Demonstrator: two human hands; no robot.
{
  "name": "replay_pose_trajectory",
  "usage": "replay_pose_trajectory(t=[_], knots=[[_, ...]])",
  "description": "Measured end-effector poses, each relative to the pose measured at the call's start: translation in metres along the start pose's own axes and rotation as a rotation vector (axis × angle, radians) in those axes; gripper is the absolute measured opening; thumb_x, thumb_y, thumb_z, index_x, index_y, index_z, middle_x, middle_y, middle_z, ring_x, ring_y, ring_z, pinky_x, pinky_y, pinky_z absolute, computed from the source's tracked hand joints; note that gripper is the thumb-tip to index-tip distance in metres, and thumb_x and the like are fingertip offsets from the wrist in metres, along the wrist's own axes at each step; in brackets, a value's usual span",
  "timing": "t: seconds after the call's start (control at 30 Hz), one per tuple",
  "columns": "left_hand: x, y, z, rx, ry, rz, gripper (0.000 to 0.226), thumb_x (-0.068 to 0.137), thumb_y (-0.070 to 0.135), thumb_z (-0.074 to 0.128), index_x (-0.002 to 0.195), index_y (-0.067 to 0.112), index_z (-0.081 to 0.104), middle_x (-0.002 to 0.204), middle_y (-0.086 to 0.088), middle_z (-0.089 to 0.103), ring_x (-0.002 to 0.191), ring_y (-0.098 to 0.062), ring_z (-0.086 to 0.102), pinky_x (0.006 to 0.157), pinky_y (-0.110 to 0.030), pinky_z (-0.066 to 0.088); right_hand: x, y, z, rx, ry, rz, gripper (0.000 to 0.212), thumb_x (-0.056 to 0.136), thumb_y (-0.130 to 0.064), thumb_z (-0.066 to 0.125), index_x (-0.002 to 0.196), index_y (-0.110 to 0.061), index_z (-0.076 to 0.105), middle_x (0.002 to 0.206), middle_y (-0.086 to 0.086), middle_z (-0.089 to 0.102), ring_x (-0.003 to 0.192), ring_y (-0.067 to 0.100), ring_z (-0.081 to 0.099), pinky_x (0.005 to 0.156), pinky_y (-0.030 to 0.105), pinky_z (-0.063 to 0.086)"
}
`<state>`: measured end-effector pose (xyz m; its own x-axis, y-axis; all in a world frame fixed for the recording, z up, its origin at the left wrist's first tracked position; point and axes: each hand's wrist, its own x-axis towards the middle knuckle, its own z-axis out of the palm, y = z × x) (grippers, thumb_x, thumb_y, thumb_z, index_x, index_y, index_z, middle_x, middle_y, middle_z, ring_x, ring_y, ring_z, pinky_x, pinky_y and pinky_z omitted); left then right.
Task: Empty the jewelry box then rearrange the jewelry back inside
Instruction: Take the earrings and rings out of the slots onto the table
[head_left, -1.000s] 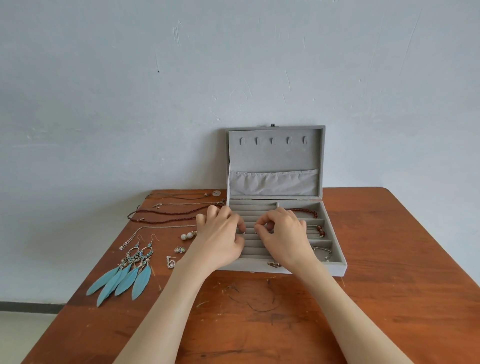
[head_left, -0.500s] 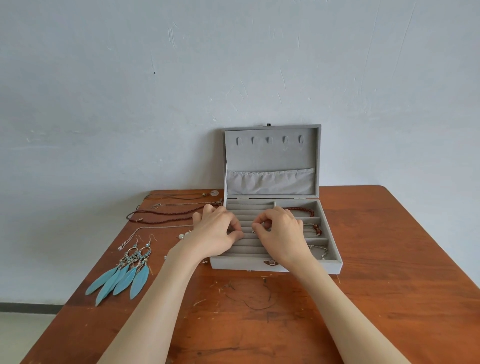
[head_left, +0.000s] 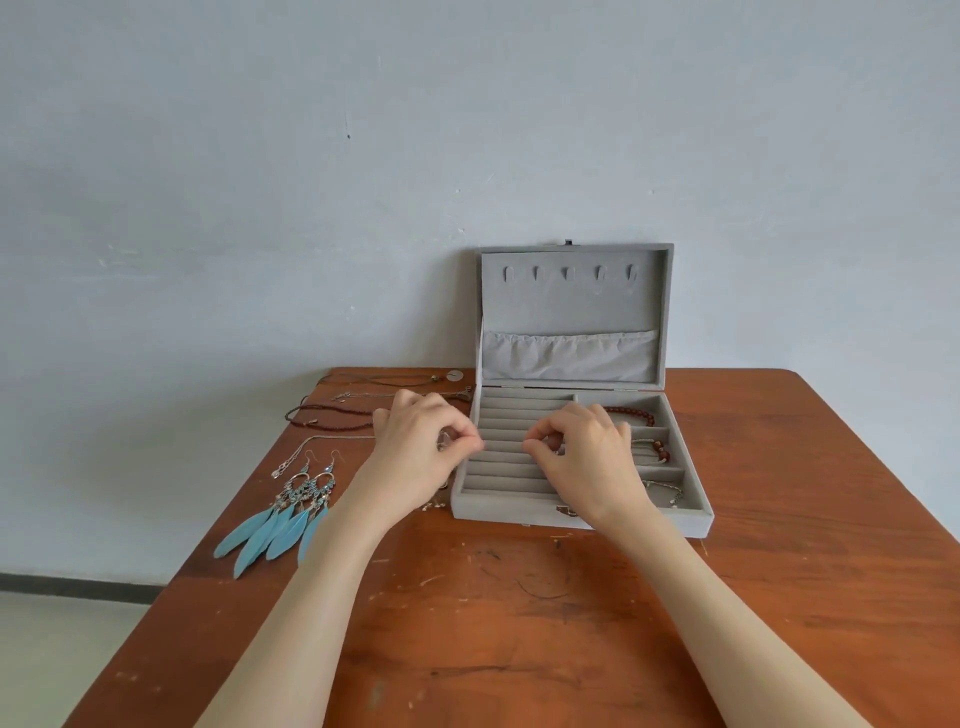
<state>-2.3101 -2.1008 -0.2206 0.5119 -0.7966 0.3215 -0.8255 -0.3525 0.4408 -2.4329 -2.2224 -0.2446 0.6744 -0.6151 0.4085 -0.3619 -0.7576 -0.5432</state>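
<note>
Head cam: both hands lifting small bits out of the ring rows, box half emptied.

Nearest, scratched wooden table (head_left: 519, 623). Left hand (head_left: 415, 452) has drifted off the box's left edge since a sec ago, fingertips pinched on sth small & shiny, prob a ring or stud. Right hand (head_left: 587, 452) stays over the ring slots, thumb & forefinger pinched too; can't tell what's in it. Jewelry box (head_left: 582, 512) sits open mid-table, lid against the wall; red bead bracelet (head_left: 631, 414) etc. still in the right compartments. Feather earrings (head_left: 283, 512) & necklaces (head_left: 332, 415) already laid out left. Emptying's not done yet.
</note>
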Motion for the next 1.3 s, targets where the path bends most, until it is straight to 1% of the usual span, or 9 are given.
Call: replay_pose_trajectory(t=[0.1,0.27,0.4,0.47,0.57,0.8,0.87,1.0,1.3], knots=[[-0.024,-0.020,-0.018,-0.032,0.051,-0.059,0.016,0.082,0.034,0.064,0.068,0.036,0.057,0.084,0.019,0.053,0.100,-0.006,0.034,0.077,-0.025,0.014,-0.009,-0.017,0.003,0.062,0.023,-0.056,0.010,0.086,-0.022,0.060,0.081,-0.020,0.067,0.077,-0.013,0.049,0.088,0.012,0.043,0.079,0.028,0.022],[-0.067,-0.056,-0.031,-0.043,0.093,-0.171,0.020,0.077,0.031,0.070,0.064,0.037,0.056,0.081,0.018,0.056,0.100,-0.009,0.039,0.092,-0.033,0.024,-0.028,-0.059,0.026,0.042,-0.052,-0.245,0.006,0.082,-0.023,0.065,0.081,-0.021,0.070,0.081,-0.009,0.058,0.090,0.014,0.048,0.079,0.030,0.024],[-0.087,-0.071,-0.031,-0.045,0.106,-0.187,0.011,0.076,0.028,0.071,0.068,0.032,0.064,0.078,0.018,0.055,0.098,-0.010,0.039,0.086,-0.029,0.021,-0.043,-0.083,0.049,-0.045,-0.046,-0.335,0.003,0.068,-0.023,0.068,0.066,-0.025,0.068,0.065,-0.010,0.057,0.071,0.019,0.054,0.068,0.032,0.033],[-0.090,-0.075,-0.030,-0.046,0.111,-0.185,0.006,0.078,0.027,0.070,0.072,0.028,0.068,0.078,0.018,0.054,0.098,-0.010,0.038,0.084,-0.029,0.020,-0.047,-0.089,0.059,-0.088,-0.025,-0.361,0.004,0.063,-0.025,0.068,0.060,-0.028,0.067,0.061,-0.011,0.057,0.066,0.017,0.054,0.063,0.030,0.034],[-0.092,-0.077,-0.029,-0.039,0.089,-0.179,0.005,0.080,0.027,0.068,0.075,0.027,0.069,0.084,0.014,0.057,0.101,-0.011,0.038,0.084,-0.029,0.021,-0.051,-0.090,0.069,-0.121,-0.005,-0.363,0.005,0.062,-0.028,0.068,0.058,-0.031,0.066,0.060,-0.012,0.056,0.072,0.010,0.043,0.069,0.028,0.029],[-0.095,-0.077,-0.029,-0.050,0.045,-0.163,0.005,0.084,0.027,0.064,0.081,0.027,0.067,0.090,0.013,0.053,0.106,-0.012,0.037,0.088,-0.028,0.020,-0.055,-0.089,0.073,-0.126,0.012,-0.376,0.007,0.067,-0.027,0.066,0.062,-0.031,0.069,0.060,-0.011,0.055,0.068,0.015,0.049,0.066,0.027,0.020],[-0.096,-0.077,-0.029,-0.030,0.038,-0.157,0.006,0.085,0.029,0.062,0.083,0.027,0.067,0.089,0.014,0.051,0.106,-0.011,0.036,0.086,-0.027,0.021,-0.056,-0.088,0.074,-0.127,0.021,-0.383,0.007,0.067,-0.027,0.066,0.063,-0.031,0.069,0.060,-0.011,0.054,0.070,0.013,0.045,0.068,0.026,0.023],[-0.096,-0.076,-0.028,-0.021,0.033,-0.143,0.006,0.085,0.031,0.062,0.086,0.029,0.068,0.084,0.017,0.047,0.102,-0.009,0.035,0.088,-0.028,0.023,-0.058,-0.088,0.072,-0.145,0.013,-0.403,0.004,0.067,-0.027,0.066,0.065,-0.029,0.068,0.063,-0.010,0.055,0.068,0.018,0.053,0.064,0.030,0.037],[-0.098,-0.069,-0.026,0.030,0.136,-0.024,0.018,0.089,0.029,0.056,0.105,0.023,0.063,0.099,0.013,0.056,0.100,-0.009,0.044,0.089,-0.025,0.033,-0.060,-0.077,0.062,-0.012,0.042,-0.384,0.014,0.079,-0.030,0.055,0.081,-0.026,0.068,0.076,-0.011,0.059,0.080,0.007,0.044,0.073,0.026,0.033]])
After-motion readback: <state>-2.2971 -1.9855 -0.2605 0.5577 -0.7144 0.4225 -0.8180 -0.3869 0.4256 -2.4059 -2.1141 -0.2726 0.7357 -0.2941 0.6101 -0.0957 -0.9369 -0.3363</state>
